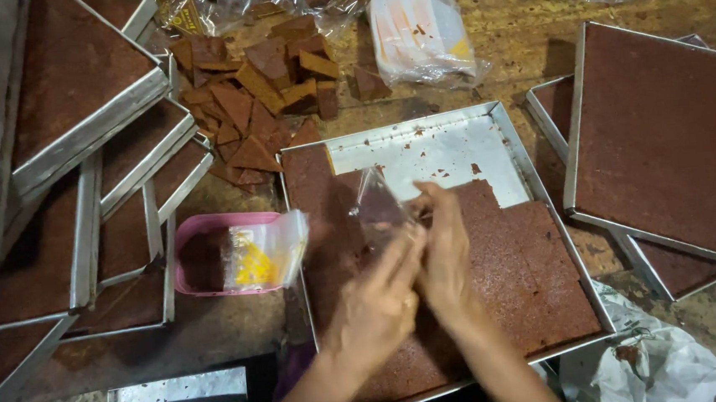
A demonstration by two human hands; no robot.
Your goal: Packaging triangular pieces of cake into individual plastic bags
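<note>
Centrally, landmark: a square metal tray (pixel 515 144) lies before the person, its far part bare and crumb-flecked, the rest covered by a brown cake slab (pixel 530 256).
Left hand: the left hand (pixel 378 304) is over the slab in the tray's near-left part, fingers stretched up and pinched on the lower edge of a small clear plastic bag (pixel 378 208).
Right hand: the right hand (pixel 446 258) is pressed against the left one, over the tray's middle, fingers curled narrow around the same bag's right side.
Bag: held upright between both hands, above the cut edge of the slab; I cannot tell whether anything is inside it.
Left of tray: a pink tub (pixel 198 258) stands just beside the tray's left rim, with a sheaf of clear wrappers (pixel 265 254) printed in yellow lying over it.
Beyond tray: a heap of cut brown pieces (pixel 254 99), mostly triangles, lies past the tray's far-left corner; a packet of clear bags (pixel 420 35) lies past its far rim.
Further left: stacked trays of brown cake (pixel 76 137) overlap one another, well apart from the tray.
Right of tray: more filled trays (pixel 664 137) lean just beside its right rim.
Near-right corner: crumpled white plastic (pixel 663 364) lies just beside it.
</note>
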